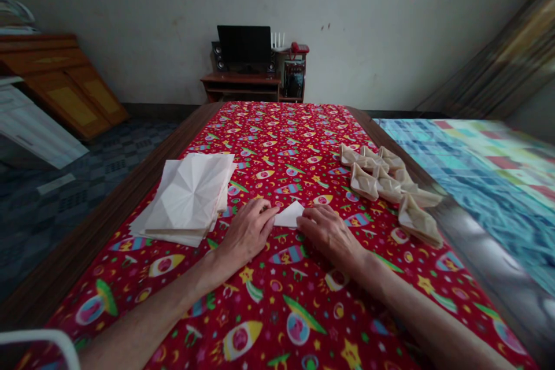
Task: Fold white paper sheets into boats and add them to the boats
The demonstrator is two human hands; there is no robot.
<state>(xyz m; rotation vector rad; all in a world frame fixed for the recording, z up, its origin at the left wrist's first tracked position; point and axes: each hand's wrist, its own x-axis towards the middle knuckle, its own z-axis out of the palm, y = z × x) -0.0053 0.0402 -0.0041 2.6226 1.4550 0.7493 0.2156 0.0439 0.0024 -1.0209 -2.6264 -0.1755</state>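
Across the middle and lower frame, a wooden surface [125,196] under a red cloth [277,153] printed with rockets, stars and small moons. At centre-left, a loose stack of creased white sheets [188,193], edges out of line, just beside the left hand [247,228]. At centre-right, a cluster of folded tan pieces [377,179], some touching, the nearest close to the surface's right edge and apart from the right hand [329,231]. At top centre, a dark monitor [245,44] on a low wooden stand [243,85], with a red telephone [300,48] to its right. At upper left, a wooden cabinet [80,98]; at right, a bed [468,162] with a blue and patchwork cover. Near the centre of the frame, flat on the cloth between both hands, a small folded white paper [289,215], peak toward the top of the frame. Left fingers bent and close together at its left end; right fingers curled over its right end, both touching. Impossible to tell whether pinching or only pressing down. Both ends of the paper hidden under fingertips, lower layers impossible to make out. Forearms cut off by the bottom edge; at lower left, a white curved object [43,335], also cut off and hard to identify. Curtain [498,63] at upper right blurred.
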